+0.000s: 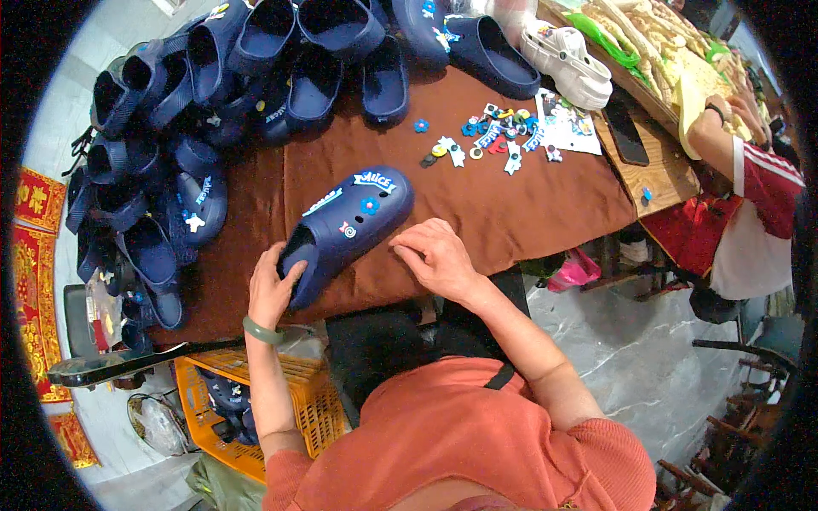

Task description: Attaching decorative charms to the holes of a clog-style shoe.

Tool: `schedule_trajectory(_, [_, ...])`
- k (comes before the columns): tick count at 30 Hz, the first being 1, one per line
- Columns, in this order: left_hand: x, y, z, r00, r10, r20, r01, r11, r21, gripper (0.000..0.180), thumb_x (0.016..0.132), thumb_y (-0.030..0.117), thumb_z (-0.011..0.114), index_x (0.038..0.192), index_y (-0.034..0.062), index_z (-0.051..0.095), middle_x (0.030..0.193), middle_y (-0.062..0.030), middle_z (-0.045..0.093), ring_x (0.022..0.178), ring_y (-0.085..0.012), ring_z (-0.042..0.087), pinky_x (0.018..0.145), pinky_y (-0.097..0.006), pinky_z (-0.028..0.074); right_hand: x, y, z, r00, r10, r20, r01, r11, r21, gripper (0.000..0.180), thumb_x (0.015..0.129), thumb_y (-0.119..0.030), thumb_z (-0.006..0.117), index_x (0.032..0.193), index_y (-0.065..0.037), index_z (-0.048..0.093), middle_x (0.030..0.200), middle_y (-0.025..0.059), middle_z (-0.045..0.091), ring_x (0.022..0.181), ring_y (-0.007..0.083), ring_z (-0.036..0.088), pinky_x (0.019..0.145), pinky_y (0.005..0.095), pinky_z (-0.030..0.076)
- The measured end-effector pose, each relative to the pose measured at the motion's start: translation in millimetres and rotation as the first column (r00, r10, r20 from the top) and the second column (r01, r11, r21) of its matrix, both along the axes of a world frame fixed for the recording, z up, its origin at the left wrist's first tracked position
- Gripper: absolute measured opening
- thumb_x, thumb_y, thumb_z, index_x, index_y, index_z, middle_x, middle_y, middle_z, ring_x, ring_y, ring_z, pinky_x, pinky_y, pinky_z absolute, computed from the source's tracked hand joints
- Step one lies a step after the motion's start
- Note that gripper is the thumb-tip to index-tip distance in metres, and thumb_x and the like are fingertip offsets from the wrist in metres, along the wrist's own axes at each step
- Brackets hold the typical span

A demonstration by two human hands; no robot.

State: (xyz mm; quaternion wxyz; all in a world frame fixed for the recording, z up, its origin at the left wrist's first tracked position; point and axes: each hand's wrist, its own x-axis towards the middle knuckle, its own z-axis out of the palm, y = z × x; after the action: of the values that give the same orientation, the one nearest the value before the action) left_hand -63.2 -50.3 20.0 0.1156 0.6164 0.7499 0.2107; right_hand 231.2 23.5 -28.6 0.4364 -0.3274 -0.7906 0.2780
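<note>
A navy blue clog (349, 223) lies slantwise on the brown cloth, its toe up and to the right. Several charms sit on its upper: a lettered banner, a blue flower and a small white swirl. My left hand (271, 285), with a green bangle at the wrist, grips the heel end, thumb inside the opening. Just right of the toe, my right hand (436, 257) is closed in a pinch, apart from the shoe. Whatever its fingertips may hold is hidden. Loose colourful charms (503, 132) lie in a pile beyond, with a single blue flower charm (421, 126) to their left.
Navy clogs (313, 81) crowd the table's far and left sides. A white clog (567, 64) and a black phone (625, 132) are at the right. An orange crate (319, 409) with clogs stands below left. Another person's arm (714, 136) reaches over the neighbouring table.
</note>
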Motion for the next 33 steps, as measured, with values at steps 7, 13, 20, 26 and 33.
schedule_trajectory(7, [21.2,15.6,16.3,0.990,-0.043,0.134,0.071,0.975,-0.209,0.035,0.093,0.026,0.059,0.113,-0.0022,0.060,0.103,-0.0194,0.066,0.099,-0.0298,0.063,0.085,-0.036,0.047,5.6,-5.2,1.9,0.920,-0.157,-0.360,0.066,0.965,-0.253,0.019,0.089,-0.007,0.060,0.107,-0.003,0.063,0.108,0.0137,0.060,0.103,0.0280,0.057,0.089,0.0370,0.045])
schedule_trajectory(13, [78.7,68.1,34.0,0.662,-0.027,0.749,0.141,0.986,-0.089,0.031,0.096,0.019,0.054,0.121,0.0013,0.059,0.105,-0.0017,0.064,0.093,-0.0121,0.057,0.086,-0.028,0.045,13.5,-3.2,-2.7,0.783,-0.273,-0.559,0.005,0.902,-0.433,0.021,0.093,-0.007,0.057,0.113,-0.001,0.058,0.113,0.0084,0.051,0.105,0.0183,0.052,0.090,0.0282,0.043])
schedule_trajectory(20, [164.4,212.6,105.6,0.450,-0.234,0.862,0.132,0.972,0.195,0.021,0.086,0.012,0.056,0.105,0.0045,0.061,0.094,-0.0071,0.066,0.081,-0.0170,0.064,0.074,-0.032,0.052,19.5,1.5,-3.2,0.877,-0.207,-0.434,0.078,0.952,-0.297,0.018,0.090,-0.007,0.059,0.108,-0.002,0.059,0.111,0.0139,0.054,0.108,0.0285,0.054,0.092,0.0348,0.044])
schedule_trajectory(26, [192.7,391.6,99.2,0.494,-0.336,0.802,-0.089,0.898,0.432,0.049,0.074,0.011,0.068,0.119,0.0008,0.052,0.092,-0.0086,0.062,0.081,-0.0199,0.061,0.071,-0.034,0.050,10.9,-5.1,7.6,0.891,-0.131,-0.434,0.019,0.967,-0.254,0.010,0.089,-0.004,0.059,0.098,-0.001,0.061,0.103,0.0133,0.056,0.102,0.0300,0.056,0.089,0.0355,0.045])
schedule_trajectory(33, [230.1,426.1,33.1,0.718,-0.373,0.588,0.034,0.862,0.505,0.081,0.063,0.014,0.078,0.133,-0.0089,0.043,0.124,-0.0269,0.057,0.116,-0.0320,0.056,0.099,-0.037,0.044,10.7,-5.1,7.8,0.921,-0.105,-0.375,0.006,0.966,-0.258,0.009,0.088,-0.004,0.060,0.097,-0.001,0.061,0.100,0.0143,0.059,0.100,0.0306,0.057,0.088,0.0366,0.046])
